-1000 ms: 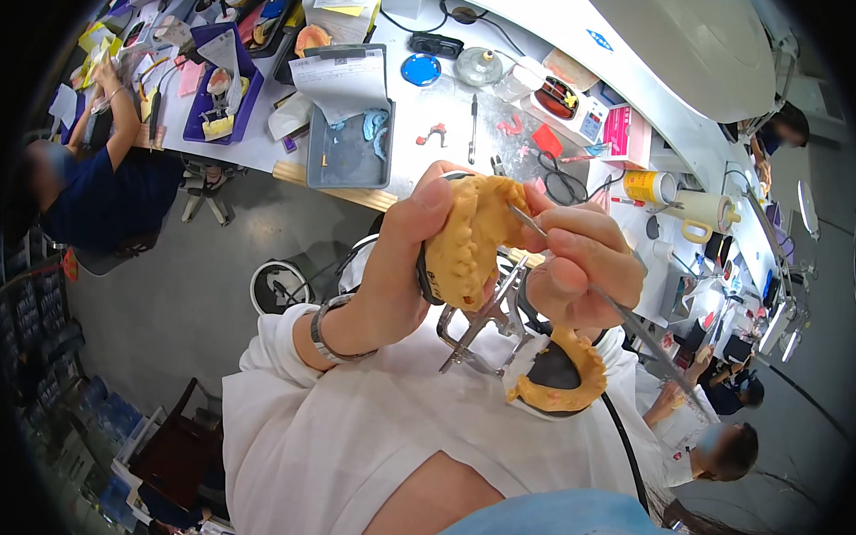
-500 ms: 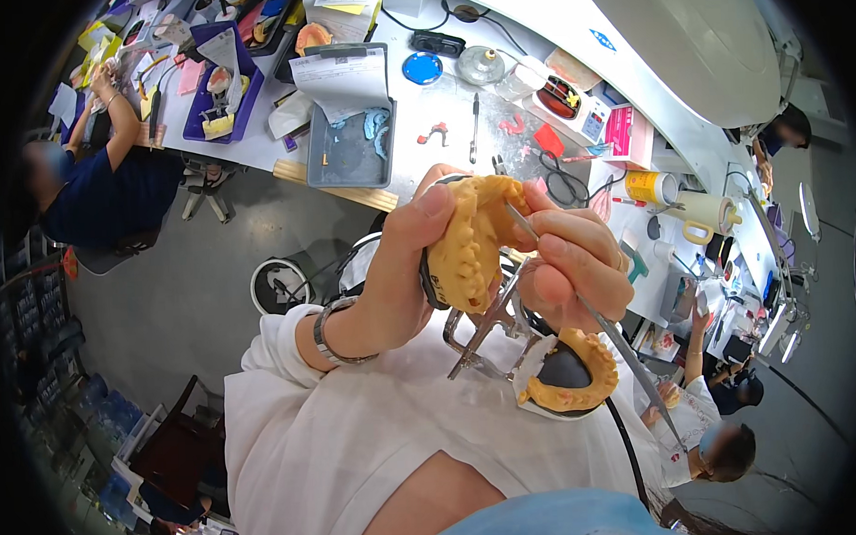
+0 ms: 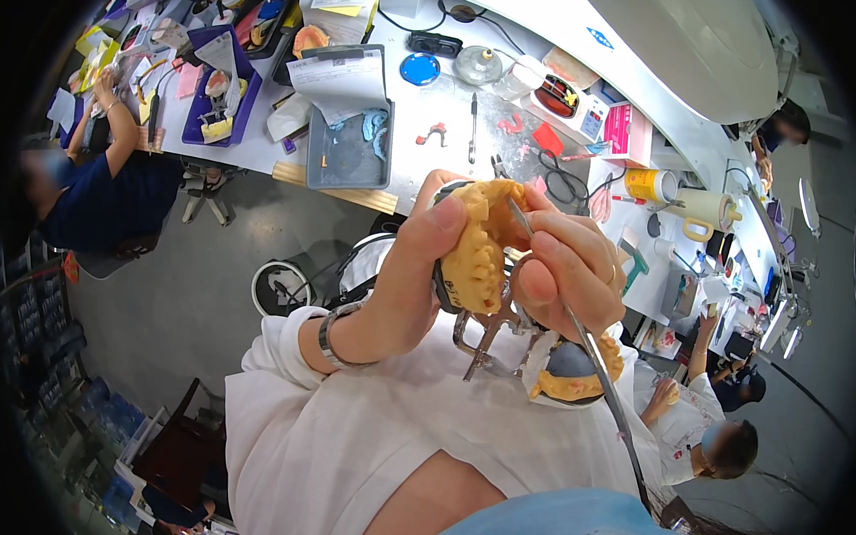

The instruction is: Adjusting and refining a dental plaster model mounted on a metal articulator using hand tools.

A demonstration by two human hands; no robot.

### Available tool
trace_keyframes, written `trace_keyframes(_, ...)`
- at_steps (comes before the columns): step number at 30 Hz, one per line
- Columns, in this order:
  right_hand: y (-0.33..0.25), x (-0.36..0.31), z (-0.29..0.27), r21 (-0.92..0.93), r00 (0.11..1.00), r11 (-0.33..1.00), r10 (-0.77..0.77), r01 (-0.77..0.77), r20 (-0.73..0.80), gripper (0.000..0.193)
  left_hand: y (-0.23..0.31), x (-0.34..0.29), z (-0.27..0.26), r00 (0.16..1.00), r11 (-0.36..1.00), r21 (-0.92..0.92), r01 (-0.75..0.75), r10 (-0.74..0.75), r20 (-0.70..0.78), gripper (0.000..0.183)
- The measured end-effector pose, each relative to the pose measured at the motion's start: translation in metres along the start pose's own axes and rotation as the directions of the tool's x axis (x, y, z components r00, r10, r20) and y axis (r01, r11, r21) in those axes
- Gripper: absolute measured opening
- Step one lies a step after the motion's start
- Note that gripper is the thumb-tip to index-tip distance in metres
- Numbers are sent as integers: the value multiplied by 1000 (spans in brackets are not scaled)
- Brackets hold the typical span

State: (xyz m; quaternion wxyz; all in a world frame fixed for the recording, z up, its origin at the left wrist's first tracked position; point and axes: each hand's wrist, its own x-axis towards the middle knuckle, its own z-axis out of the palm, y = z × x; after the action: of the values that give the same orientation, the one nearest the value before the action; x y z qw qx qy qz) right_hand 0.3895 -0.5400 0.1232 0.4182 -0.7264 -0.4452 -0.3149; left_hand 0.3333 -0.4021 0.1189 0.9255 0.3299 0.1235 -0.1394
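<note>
My left hand (image 3: pixel 411 259) grips a yellow plaster dental cast (image 3: pixel 473 256), thumb on its near side, with the tooth row facing me. The cast is mounted on a metal articulator (image 3: pixel 485 343) that hangs open in front of my white top. Lower right, the articulator's other yellow cast (image 3: pixel 566 388) rests near my body around a dark centre. Pinched in my right hand (image 3: pixel 579 270) is a slim metal dental spatula (image 3: pixel 601 370). Its tip reaches the inner side of the upper cast; whether it touches cannot be made out. The long shaft runs down to the right.
Beyond my hands, the bench carries a grey tray (image 3: pixel 349 166) with papers and blue pieces, a pen-like tool (image 3: pixel 473 129), a blue lid (image 3: pixel 420 70) and a glass burner (image 3: pixel 478 65). A bin (image 3: pixel 283 287) stands on the floor. Co-workers sit left and right.
The upper cast has shifted slightly right and tilted. My right hand and spatula have moved a little left and down; the shaft now crosses in front of the lower cast, which has also turned.
</note>
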Motion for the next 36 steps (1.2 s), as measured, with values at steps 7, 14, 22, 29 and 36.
trace_keyframes(7, 2, -4, 4, 25, 999, 1000, 9, -8, -52, 33, 3, -2, 6, 999, 999, 27, 33, -32, -24, 46)
trace_keyframes(14, 4, -8, 7, 180, 967, 973, 176, -143, -183, 24, -3, -1, 3, 998, 996, 62, 61, -61, -8, 46)
trace_keyframes(22, 8, -7, 4, 498, 749, 791, 560, -356, -354, 24, 4, -9, 5, 996, 997, 53, 54, -58, 67, 55)
trace_keyframes(29, -1, 6, 1, 671, 791, 649, 593, -360, -149, 26, 2, -6, 7, 996, 998, 16, 61, -62, 68, 54)
trace_keyframes(36, -3, 6, -2, 638, 851, 689, 516, -345, -97, 23, 2, -6, 5, 996, 999, 8, 50, -50, 78, 53)
